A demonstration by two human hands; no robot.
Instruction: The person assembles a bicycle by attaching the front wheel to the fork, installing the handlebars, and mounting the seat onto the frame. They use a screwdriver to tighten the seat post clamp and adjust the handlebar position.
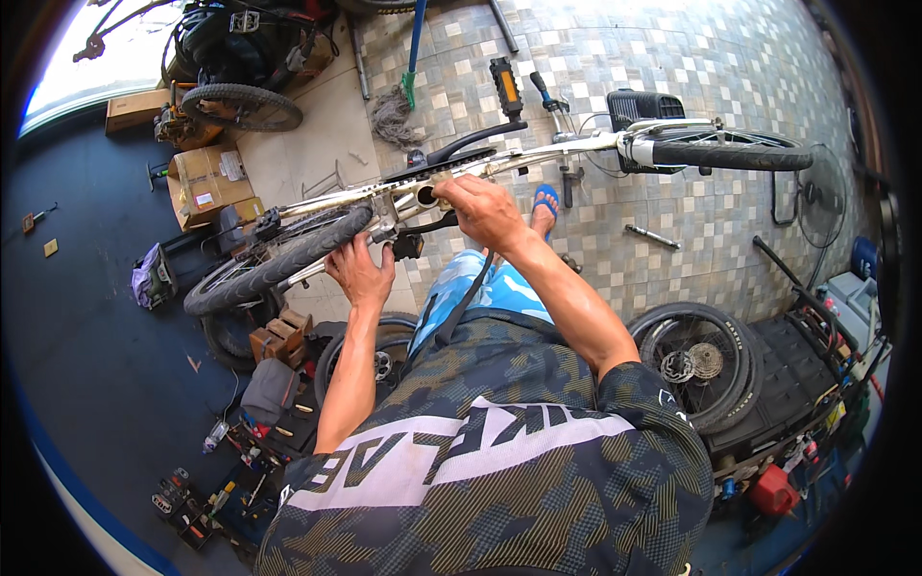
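Observation:
A bicycle with a pale frame (523, 156) stretches across in front of me, its rear wheel (288, 257) to the left and front wheel (735, 154) to the right. The round open end of a frame tube (425, 195) faces up near the middle. My right hand (485, 209) is closed at that tube's rim, fingers bent against it; any small thing inside them is hidden. Against the frame beside the rear tire, my left hand (361, 276) grips with its thumb apart and fingertips partly hidden. A black pedal (408, 248) sits just right of its thumb.
Loose wheels (696, 365) lie at my right, near a black fan (822, 197). Cardboard boxes (206, 182) and another bike's wheel (240, 108) are at far left. A mop (394, 115) and a metal tube (653, 236) rest on the tiles. Tools (254, 456) crowd the lower left.

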